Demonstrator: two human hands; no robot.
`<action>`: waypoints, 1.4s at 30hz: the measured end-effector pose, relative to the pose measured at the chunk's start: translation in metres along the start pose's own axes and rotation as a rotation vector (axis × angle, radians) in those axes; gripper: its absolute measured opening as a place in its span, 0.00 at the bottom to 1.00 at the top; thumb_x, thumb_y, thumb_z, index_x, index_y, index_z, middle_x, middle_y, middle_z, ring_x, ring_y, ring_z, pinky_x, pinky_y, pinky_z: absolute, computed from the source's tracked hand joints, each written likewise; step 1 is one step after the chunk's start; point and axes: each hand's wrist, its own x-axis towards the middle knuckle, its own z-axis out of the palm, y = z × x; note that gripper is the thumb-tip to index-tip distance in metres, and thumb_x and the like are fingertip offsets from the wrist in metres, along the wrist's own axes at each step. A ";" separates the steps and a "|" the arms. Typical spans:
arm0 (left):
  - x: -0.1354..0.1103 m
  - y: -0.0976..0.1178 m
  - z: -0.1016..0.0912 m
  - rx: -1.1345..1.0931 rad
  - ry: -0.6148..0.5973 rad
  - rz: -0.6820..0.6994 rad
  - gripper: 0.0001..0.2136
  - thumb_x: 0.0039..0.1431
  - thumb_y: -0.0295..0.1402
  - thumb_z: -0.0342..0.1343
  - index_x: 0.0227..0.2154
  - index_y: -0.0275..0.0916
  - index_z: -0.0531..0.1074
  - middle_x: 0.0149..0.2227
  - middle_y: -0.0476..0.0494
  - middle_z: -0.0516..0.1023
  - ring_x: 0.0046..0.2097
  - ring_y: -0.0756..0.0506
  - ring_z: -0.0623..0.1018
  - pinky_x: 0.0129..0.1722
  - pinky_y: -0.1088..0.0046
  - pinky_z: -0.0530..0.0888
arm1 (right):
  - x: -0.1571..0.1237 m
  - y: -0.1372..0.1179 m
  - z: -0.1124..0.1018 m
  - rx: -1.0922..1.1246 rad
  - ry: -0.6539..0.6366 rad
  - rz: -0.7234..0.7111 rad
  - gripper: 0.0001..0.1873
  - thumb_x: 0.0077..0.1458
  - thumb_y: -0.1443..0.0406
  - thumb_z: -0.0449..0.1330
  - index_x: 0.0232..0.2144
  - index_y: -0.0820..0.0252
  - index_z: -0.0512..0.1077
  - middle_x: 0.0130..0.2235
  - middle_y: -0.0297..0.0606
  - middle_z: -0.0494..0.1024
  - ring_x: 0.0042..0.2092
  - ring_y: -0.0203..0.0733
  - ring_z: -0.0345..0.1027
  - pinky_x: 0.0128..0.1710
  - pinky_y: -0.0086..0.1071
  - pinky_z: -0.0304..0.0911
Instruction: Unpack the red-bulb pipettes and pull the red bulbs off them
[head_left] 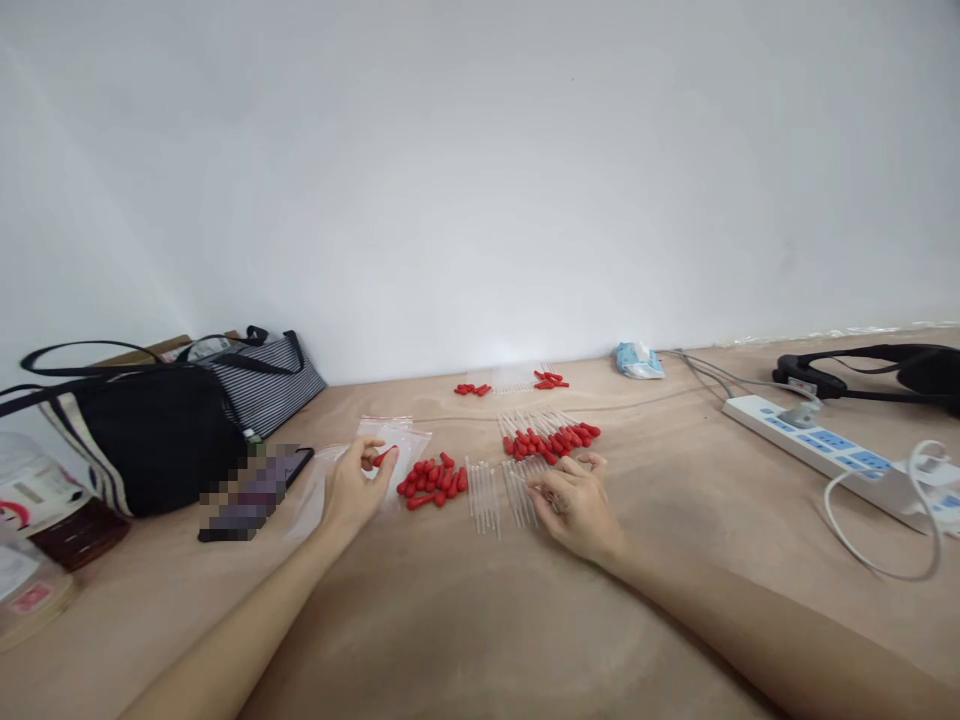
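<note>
My left hand [356, 485] pinches a red rubber dropper bulb [385, 456] between thumb and fingers, above clear zip bags [401, 440]. Right of it lies a pile of loose red bulbs [433, 480]. Two groups of thin glass dropper tubes [484, 497] lie side by side on the table. Over the right-hand group, my right hand [574, 505] is closed with thumb and fingertips on a glass tube [534, 483], partly hidden by the fingers. Behind it, several droppers [551, 440] with red bulbs fitted lie in a heap, bulbs toward me.
More red bulbs [472, 389] and droppers [551, 380] lie near the wall. At left are a phone [259, 495], a black bag [150, 440] and plastic bottles [71, 520]. On the right are a power strip [817, 445], a looped white cable [847, 548], black goggles [862, 370] and a blue-white packet [639, 360].
</note>
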 end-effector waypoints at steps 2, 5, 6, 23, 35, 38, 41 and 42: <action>0.010 -0.009 0.006 0.084 -0.113 -0.122 0.11 0.49 0.43 0.50 0.28 0.39 0.63 0.21 0.52 0.68 0.24 0.49 0.70 0.24 0.75 0.64 | 0.006 -0.003 0.010 -0.038 -0.007 -0.020 0.08 0.49 0.69 0.53 0.23 0.58 0.70 0.20 0.30 0.72 0.29 0.35 0.60 0.43 0.39 0.40; 0.013 -0.015 0.009 0.164 -0.260 -0.125 0.13 0.49 0.45 0.48 0.24 0.39 0.62 0.21 0.51 0.69 0.24 0.48 0.70 0.26 0.74 0.63 | 0.013 -0.008 0.023 -0.084 -0.041 -0.079 0.07 0.49 0.69 0.53 0.21 0.59 0.68 0.21 0.30 0.72 0.30 0.35 0.60 0.41 0.39 0.40; 0.011 -0.014 0.008 0.188 -0.243 -0.080 0.14 0.50 0.46 0.48 0.24 0.39 0.63 0.22 0.50 0.69 0.26 0.47 0.70 0.28 0.72 0.64 | 0.014 -0.009 0.025 -0.098 -0.060 -0.094 0.07 0.49 0.68 0.53 0.21 0.59 0.69 0.21 0.31 0.72 0.30 0.35 0.60 0.40 0.39 0.40; -0.030 0.085 0.037 0.031 -0.734 0.729 0.32 0.53 0.55 0.42 0.57 0.42 0.52 0.60 0.38 0.54 0.61 0.37 0.53 0.57 0.46 0.44 | 0.050 0.025 0.006 -0.247 -0.183 0.408 0.14 0.49 0.54 0.54 0.26 0.58 0.72 0.30 0.37 0.73 0.37 0.42 0.62 0.38 0.36 0.42; -0.038 0.073 0.044 -0.023 -0.445 0.611 0.19 0.60 0.38 0.44 0.53 0.40 0.59 0.54 0.40 0.65 0.59 0.41 0.58 0.57 0.50 0.52 | 0.059 0.021 0.032 -0.359 -0.220 0.442 0.12 0.52 0.61 0.52 0.28 0.58 0.74 0.36 0.43 0.72 0.42 0.48 0.60 0.39 0.42 0.44; -0.040 0.068 0.049 -0.022 -0.318 0.583 0.20 0.60 0.35 0.43 0.55 0.39 0.55 0.55 0.39 0.63 0.59 0.41 0.58 0.56 0.53 0.54 | 0.049 0.022 0.020 -0.279 -0.099 0.392 0.11 0.53 0.62 0.51 0.29 0.58 0.73 0.37 0.43 0.72 0.42 0.47 0.60 0.41 0.42 0.43; -0.040 0.068 0.050 0.009 -0.225 0.608 0.20 0.61 0.33 0.41 0.57 0.38 0.53 0.57 0.38 0.60 0.60 0.41 0.55 0.55 0.55 0.55 | 0.028 0.025 0.000 -0.080 -0.075 0.253 0.11 0.55 0.63 0.49 0.31 0.57 0.71 0.36 0.39 0.73 0.41 0.43 0.61 0.43 0.40 0.43; -0.040 0.070 0.049 0.016 -0.204 0.632 0.20 0.62 0.32 0.41 0.56 0.38 0.53 0.57 0.38 0.60 0.59 0.41 0.56 0.55 0.55 0.55 | 0.020 0.026 -0.006 -0.004 -0.092 0.208 0.10 0.56 0.63 0.49 0.32 0.56 0.70 0.35 0.37 0.74 0.40 0.42 0.62 0.43 0.40 0.43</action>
